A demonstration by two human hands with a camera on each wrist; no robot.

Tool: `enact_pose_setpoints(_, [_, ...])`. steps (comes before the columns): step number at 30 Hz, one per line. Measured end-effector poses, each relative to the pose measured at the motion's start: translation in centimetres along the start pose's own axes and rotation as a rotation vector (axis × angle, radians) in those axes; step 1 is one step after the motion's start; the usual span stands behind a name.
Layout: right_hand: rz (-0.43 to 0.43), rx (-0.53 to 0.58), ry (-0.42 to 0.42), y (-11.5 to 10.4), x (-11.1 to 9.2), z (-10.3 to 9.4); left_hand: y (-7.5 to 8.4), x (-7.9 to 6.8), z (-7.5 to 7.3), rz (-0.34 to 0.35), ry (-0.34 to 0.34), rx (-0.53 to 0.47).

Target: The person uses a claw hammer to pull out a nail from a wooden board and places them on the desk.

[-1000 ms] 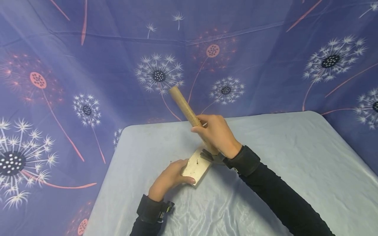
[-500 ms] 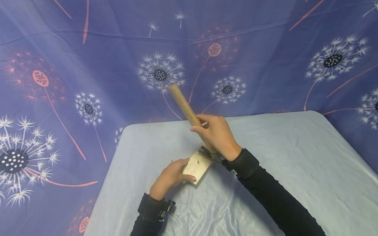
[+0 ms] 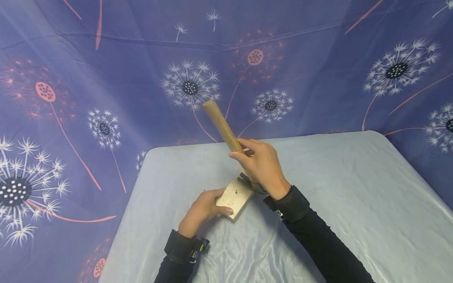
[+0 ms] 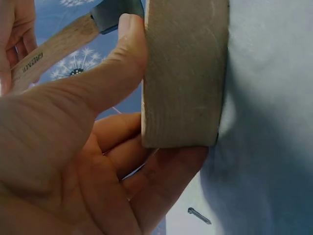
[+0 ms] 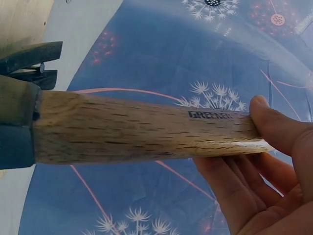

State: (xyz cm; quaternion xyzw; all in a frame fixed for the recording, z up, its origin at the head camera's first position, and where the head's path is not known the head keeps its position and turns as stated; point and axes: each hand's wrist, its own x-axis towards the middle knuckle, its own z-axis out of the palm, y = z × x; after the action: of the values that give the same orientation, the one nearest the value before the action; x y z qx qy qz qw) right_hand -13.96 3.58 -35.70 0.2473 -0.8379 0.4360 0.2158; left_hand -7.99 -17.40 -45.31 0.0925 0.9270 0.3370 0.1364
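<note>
My left hand [image 3: 203,210] grips the near left end of a pale wooden block [image 3: 233,200], thumb on top and fingers beneath its edge. A small nail [image 3: 236,191] stands up from the block's top face. My right hand [image 3: 263,165] holds the wooden handle [image 5: 142,127] of a claw hammer [image 3: 223,125], thumb on one side and fingers on the other. The handle slants up and away to the left. The hammer's dark claw [image 5: 36,63] is over the far end of the block; whether it touches the wood cannot be told. The hammer head [image 4: 115,14] also shows beside the left thumb.
A loose nail [image 4: 199,216] lies on the pale satin cloth [image 3: 336,188] near the left fingers. The cloth covers the table, whose far edge meets a blue-purple dandelion-print curtain [image 3: 141,78]. A black strap [image 3: 293,202] surrounds each wrist.
The hammer's claw has moved slightly toward the far end of the block, away from the standing nail. My right hand has shifted a little nearer. The left hand keeps its grip.
</note>
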Motion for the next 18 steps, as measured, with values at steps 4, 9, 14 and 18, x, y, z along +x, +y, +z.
enact_pose_setpoints(4, [-0.017, -0.005, 0.024, 0.1, -0.3, -0.1, -0.2, 0.1, 0.1, -0.004, -0.003, -0.013])
enact_pose_setpoints(9, [-0.045, 0.041, 0.086, 0.2, -0.6, 0.0, -0.2, 0.0, 0.0, -0.004, 0.006, -0.009])
enact_pose_setpoints(14, [-0.052, 0.084, 0.131, 0.3, -1.4, -0.1, 0.0, 0.0, 0.0, 0.008, 0.013, -0.001])
enact_pose_setpoints(18, [-0.026, 0.094, 0.157, 0.5, -2.1, -0.6, 0.3, 0.2, 0.1, -0.005, 0.014, 0.012])
